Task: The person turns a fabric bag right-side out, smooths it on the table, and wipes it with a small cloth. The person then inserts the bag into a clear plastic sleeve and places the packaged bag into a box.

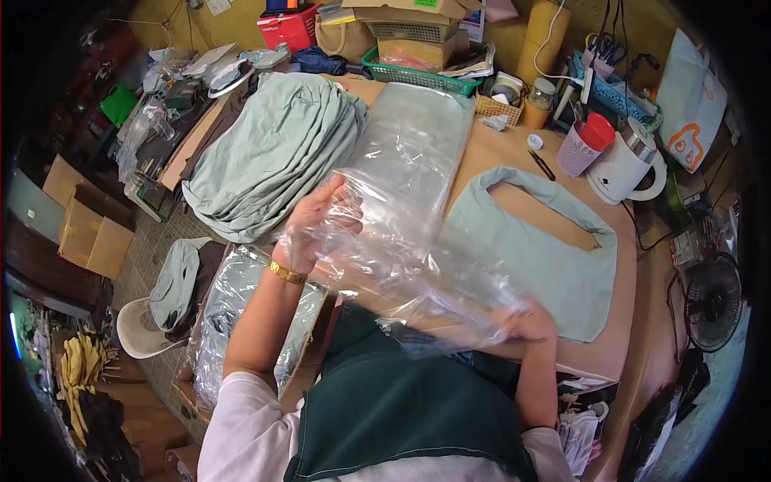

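Observation:
A clear plastic bag (393, 265) is stretched between my two hands above the front of the table. My left hand (317, 221), with a gold watch on the wrist, is closed on the bag's upper left part, the film lying over some of the fingers. At the lower right end my right hand (526, 321) grips the bag, slightly blurred. Beyond it lies a flat stack of clear plastic bags (418, 136). A pale green cloth bag (554, 277) with a wide shoulder strap is spread flat to the right. On the left is a large pile of pale green cloth bags (273, 153).
A white kettle (626, 165), a pink cup (577, 149) and a black pen (542, 165) are at the table's right. A green basket (422, 79) stands at the back. Left of me, a carton holds plastic-wrapped cloth (241, 305); a white stool (144, 329) is beside it.

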### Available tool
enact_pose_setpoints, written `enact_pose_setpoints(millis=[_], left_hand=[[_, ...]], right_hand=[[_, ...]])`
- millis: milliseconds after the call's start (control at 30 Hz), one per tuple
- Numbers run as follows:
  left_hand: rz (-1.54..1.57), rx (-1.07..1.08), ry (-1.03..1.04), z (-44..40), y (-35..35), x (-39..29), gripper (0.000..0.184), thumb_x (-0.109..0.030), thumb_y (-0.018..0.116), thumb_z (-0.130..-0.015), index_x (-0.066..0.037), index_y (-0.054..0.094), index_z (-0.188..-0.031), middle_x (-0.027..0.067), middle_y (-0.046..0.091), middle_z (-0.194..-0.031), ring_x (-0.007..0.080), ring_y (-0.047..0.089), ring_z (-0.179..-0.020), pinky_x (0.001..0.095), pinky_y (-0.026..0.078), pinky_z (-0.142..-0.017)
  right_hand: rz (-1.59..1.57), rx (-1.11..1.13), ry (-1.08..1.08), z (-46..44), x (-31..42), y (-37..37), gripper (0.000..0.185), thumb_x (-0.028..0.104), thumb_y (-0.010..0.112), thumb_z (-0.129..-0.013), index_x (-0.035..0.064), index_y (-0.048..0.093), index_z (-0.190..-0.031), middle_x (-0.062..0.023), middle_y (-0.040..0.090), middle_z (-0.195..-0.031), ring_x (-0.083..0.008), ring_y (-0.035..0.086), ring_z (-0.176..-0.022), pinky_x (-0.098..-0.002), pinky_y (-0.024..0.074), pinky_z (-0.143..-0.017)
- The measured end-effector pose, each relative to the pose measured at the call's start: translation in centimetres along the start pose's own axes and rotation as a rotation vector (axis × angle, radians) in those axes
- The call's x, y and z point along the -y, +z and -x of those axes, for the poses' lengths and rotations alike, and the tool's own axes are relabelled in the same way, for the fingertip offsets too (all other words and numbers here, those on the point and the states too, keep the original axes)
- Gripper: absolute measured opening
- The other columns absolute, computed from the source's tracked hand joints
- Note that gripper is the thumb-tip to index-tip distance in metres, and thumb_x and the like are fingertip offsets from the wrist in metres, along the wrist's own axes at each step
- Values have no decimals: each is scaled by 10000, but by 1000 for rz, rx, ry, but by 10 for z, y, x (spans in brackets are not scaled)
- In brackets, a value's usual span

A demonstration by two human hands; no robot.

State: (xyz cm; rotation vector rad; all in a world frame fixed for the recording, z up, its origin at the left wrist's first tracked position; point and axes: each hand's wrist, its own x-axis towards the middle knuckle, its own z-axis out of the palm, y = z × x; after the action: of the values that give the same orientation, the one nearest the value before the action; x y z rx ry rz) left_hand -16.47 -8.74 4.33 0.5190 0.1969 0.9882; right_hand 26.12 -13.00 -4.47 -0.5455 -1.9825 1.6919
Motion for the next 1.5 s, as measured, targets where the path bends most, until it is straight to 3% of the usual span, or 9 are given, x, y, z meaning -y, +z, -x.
enact_pose_setpoints(millis=[100, 233, 500, 667, 867, 1033, 1167, 1400, 1500], left_hand=[[-628, 10, -51, 13, 10, 8, 296, -259, 592, -961, 9, 643, -1076, 62, 674, -921, 126, 595, -896, 290, 476, -818], [-1240, 39, -508, 16, 13, 5, 437, -268, 654, -919, 45, 607, -1221, 62, 676, -965, 125, 588, -899, 271, 467, -831], [-675, -470, 224, 6, 38, -4, 316, -332, 562, -976, -66, 610, -814, 21, 605, -700, 172, 572, -672, 324, 486, -734], [-677, -19, -190, 27, 44, -4, 322, -301, 630, -941, 10, 655, -1021, 30, 628, -785, 198, 614, -774, 345, 495, -837], [-1843, 390, -89, 27, 60, -15, 473, -320, 746, -836, 53, 646, -1109, 131, 641, -983, 230, 608, -929, 304, 482, -828], [-1255, -169, -102, 11, 75, -24, 381, -296, 621, -919, 52, 603, -1072, 199, 575, -1146, 288, 542, -1087, 365, 441, -931], [-551, -117, 624, -33, 41, 42, 507, -296, 426, -1009, -34, 319, -1430, 200, 390, -1462, 288, 407, -1339, 384, 332, -1096], [-2348, -119, -304, -101, 27, 199, 385, -302, 494, -978, 51, 616, -1070, 266, 613, -1106, 357, 586, -1008, 460, 343, -1021], [-2283, -128, 846, -102, -17, 196, 374, -271, 517, -952, 31, 656, -781, 271, 654, -873, 407, 619, -826, 488, 337, -1019]], right_hand=[[-1064, -1406, -115, -27, 37, 9, 311, 409, 488, -986, 126, 589, -1066, -18, 609, -701, -133, 557, -659, -271, 449, -616], [-1182, -390, -720, -10, 17, -9, 370, 404, 522, -978, 71, 620, -1106, -44, 621, -706, -197, 591, -606, -315, 501, -642], [-261, 105, 103, 9, 7, 6, 382, 289, 628, -905, -24, 584, -1122, -71, 662, -854, -91, 577, -675, -297, 486, -594], [-1042, -178, -314, 33, 12, 5, 468, 217, 782, -736, -22, 588, -1087, -121, 645, -918, -184, 615, -783, -333, 503, -644], [38, -750, -81, 126, -4, -66, 485, 346, 766, -772, -14, 580, -1038, -136, 642, -958, -232, 650, -831, -376, 554, -681], [-144, -830, -540, 40, 107, -90, 541, 400, 542, -958, -5, 481, -1311, -172, 570, -1242, -257, 477, -1266, -414, 322, -1123], [793, -1020, 172, -8, 50, -52, 489, 229, 513, -973, 6, 425, -1399, -160, 463, -1427, -278, 385, -1363, -344, 251, -1148], [1313, -548, 653, -12, 35, -1, 608, 451, 557, -908, 162, 430, -1427, -131, 272, -1555, -326, 209, -1451, -732, 83, -1068], [1296, -849, 859, 92, 25, -30, 611, 473, 539, -908, 203, 406, -1439, -136, 304, -1531, -368, 216, -1434, -744, 88, -1051]])
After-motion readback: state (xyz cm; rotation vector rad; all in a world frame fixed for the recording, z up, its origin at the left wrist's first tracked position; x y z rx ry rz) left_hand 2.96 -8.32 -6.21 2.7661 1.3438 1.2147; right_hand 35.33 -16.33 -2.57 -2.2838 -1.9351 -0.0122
